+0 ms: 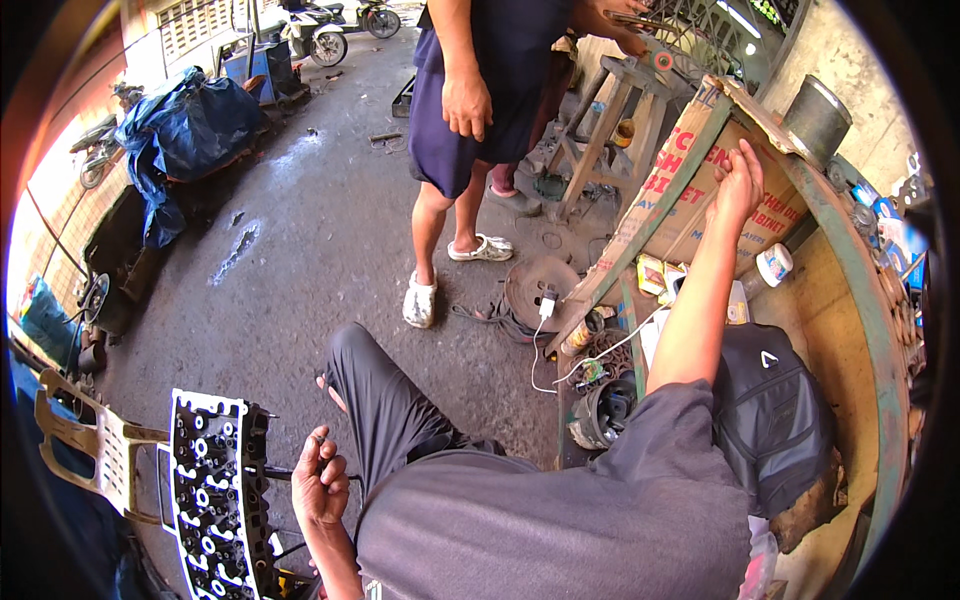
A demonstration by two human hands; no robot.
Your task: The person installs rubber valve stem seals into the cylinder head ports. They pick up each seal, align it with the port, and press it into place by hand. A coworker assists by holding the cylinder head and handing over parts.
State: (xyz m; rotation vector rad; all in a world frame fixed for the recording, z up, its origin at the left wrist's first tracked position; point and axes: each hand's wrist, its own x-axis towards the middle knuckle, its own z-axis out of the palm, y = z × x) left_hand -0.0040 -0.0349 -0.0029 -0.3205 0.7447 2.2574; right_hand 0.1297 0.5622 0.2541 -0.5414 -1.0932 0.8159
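My left hand (320, 485) is low at the left of my body, its fingers curled in. A small dark thing seems to show at the fingertips; I cannot make out what it is. Just left of that hand stands a cylinder head (208, 500), a long metal engine part with rows of dark valve gear and bright edges. My right arm is stretched out to the upper right. My right hand (737, 185) is raised before a printed cardboard panel (690, 215), fingers loosely bent with one stretched upward; nothing shows in it. Whether it touches the panel is unclear.
Ahead, a person (490, 110) in dark clothes stands by a wooden stool (610, 130). At my right, a wooden cabinet (870, 300) holds a black backpack (770, 410), a white tub (774, 264) and a metal pot (815, 120). A plastic chair (100, 445) lies left; a white charger (546, 305) trails cable.
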